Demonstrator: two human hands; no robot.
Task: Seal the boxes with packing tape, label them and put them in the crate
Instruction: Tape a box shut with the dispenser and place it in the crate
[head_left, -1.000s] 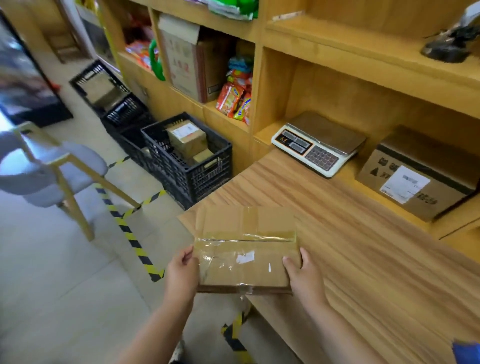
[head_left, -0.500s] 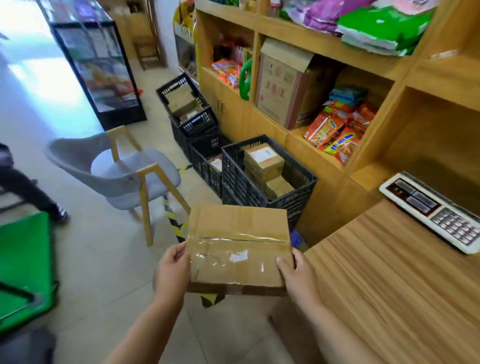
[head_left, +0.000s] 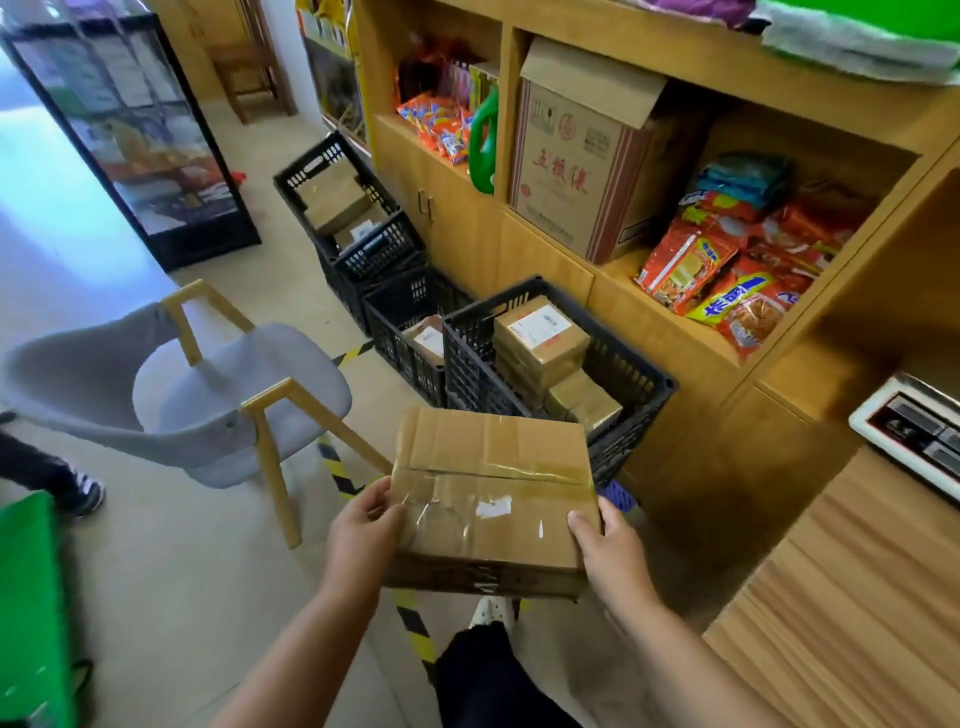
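Observation:
I hold a flat cardboard box (head_left: 493, 493) in the air above the floor, its top seam covered with clear packing tape and a small white scrap. My left hand (head_left: 361, 527) grips its left edge, thumb on top. My right hand (head_left: 605, 545) grips its right edge the same way. Just beyond the box stands a black plastic crate (head_left: 639, 384) on the floor, holding several sealed boxes, the top one (head_left: 540, 335) bearing a white label.
Two more black crates (head_left: 358, 260) with boxes line the wooden shelving (head_left: 566, 270) further back. A grey chair with yellow legs (head_left: 218, 395) stands at left. The wooden counter (head_left: 852, 587) with a scale (head_left: 914, 431) is at right. A person's shoe (head_left: 83, 493) shows at far left.
I have lifted the box off the counter and turned left with it. The crate now sits directly ahead and closer.

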